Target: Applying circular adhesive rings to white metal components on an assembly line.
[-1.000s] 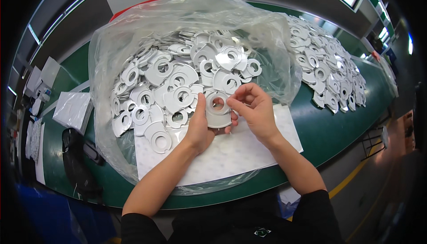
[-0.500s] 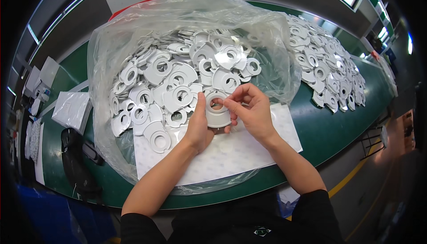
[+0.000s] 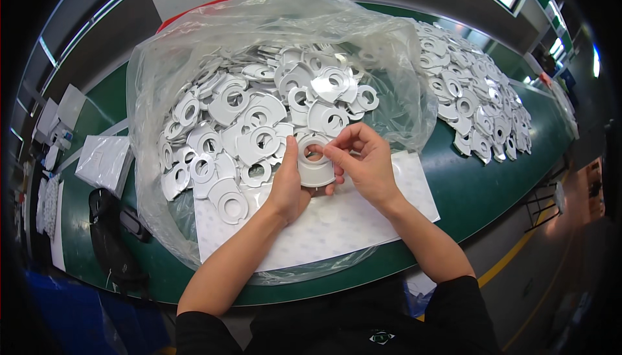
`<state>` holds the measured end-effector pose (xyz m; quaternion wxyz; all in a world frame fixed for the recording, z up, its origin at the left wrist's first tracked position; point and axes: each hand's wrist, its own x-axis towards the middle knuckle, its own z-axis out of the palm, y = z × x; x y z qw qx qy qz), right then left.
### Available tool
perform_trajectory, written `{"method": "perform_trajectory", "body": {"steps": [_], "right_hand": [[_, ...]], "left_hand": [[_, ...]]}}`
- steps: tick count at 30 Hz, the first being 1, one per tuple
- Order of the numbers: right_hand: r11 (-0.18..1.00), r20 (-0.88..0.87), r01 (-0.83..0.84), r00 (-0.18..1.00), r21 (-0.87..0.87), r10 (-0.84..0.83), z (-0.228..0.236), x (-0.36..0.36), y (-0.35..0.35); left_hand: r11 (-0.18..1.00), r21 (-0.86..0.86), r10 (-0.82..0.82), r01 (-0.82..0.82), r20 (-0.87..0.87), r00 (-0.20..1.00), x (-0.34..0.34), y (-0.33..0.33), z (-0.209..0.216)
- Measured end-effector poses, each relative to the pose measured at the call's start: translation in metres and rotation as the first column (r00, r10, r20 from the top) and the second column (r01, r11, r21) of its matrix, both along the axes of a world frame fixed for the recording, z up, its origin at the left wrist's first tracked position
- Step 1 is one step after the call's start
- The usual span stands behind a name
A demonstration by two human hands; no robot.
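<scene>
A white plastic part (image 3: 317,175) with a round hole and a flared lower edge is upright between my hands, over a white sheet (image 3: 343,229). My left hand (image 3: 287,185) grips it by the left side, thumb along the edge and fingers behind. Through the hole some fingertips show. On the upper right of its ring, the thumb and forefinger of my right hand (image 3: 368,167) are pinched together; whether something tiny sits between them cannot be made out. Just beyond, a heap of similar white parts (image 3: 259,115) lies in an opened clear plastic bag (image 3: 146,96).
A second heap of white parts (image 3: 483,105) covers the right of the green table (image 3: 463,183). At left are a plastic-wrapped white packet (image 3: 103,160), a black pouch (image 3: 109,232) and a small dark object (image 3: 134,223). The table's curved front edge runs under my forearms.
Almost nothing differs. Both hands and the held part have shifted very slightly left in the picture, as has the whole scene; the grip is the same.
</scene>
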<state>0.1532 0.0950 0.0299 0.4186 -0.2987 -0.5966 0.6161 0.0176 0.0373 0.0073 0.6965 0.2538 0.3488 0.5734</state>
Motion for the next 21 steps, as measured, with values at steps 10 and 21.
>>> {"method": "perform_trajectory", "body": {"steps": [10, 21], "right_hand": [[1.0, 0.018, 0.013, 1.0, 0.021, -0.014, 0.0007, 0.0005, -0.0022], [0.987, 0.094, 0.054, 0.993, 0.149, -0.068, -0.0001, -0.0006, -0.0055]], "left_hand": [[1.0, 0.019, -0.017, 0.016, 0.032, 0.999, -0.0012, 0.0003, -0.0014], [0.999, 0.022, 0.033, -0.032, -0.044, 0.999, -0.0005, 0.0001, 0.0008]]}}
